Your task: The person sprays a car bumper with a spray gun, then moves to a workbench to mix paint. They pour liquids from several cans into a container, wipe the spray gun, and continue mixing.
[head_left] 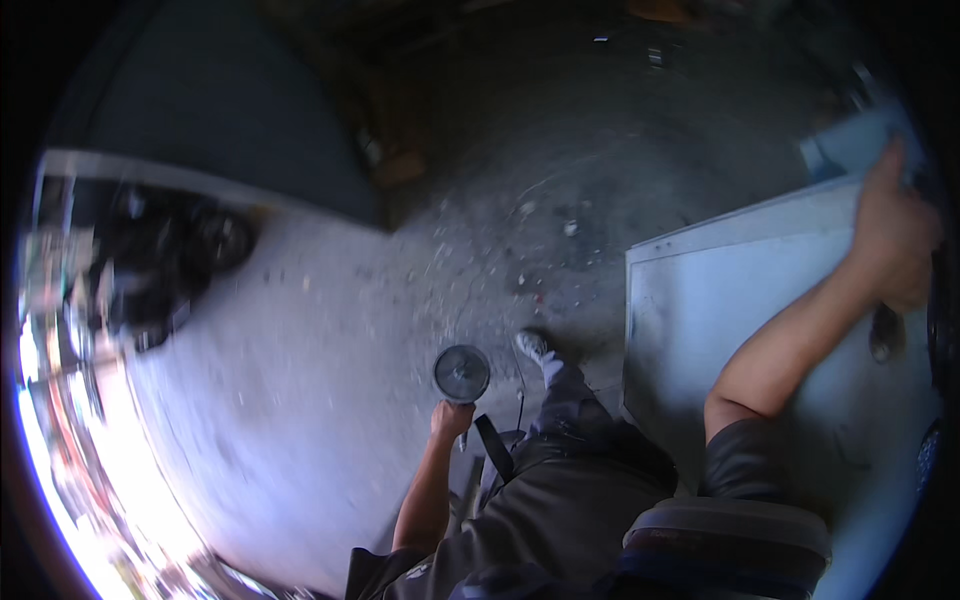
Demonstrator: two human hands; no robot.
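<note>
My left hand is closed around the handle of a tool with a round grey lid-like top, held out over the floor at lower centre. A short part of the tool sticks out below the fist, and its exact kind does not show. My right arm stretches up to the right across a pale metal panel that looks like a cabinet door. Beside that panel's far right part, my right hand has curled fingers and one digit pointing up. Blur and the dark rim hide what it grips.
Grey concrete floor with pale specks lies ahead. A dark sheet or board stands at upper left, above a dark machine-like heap. Behind the panel is a light blue object. Bright daylight enters at lower left.
</note>
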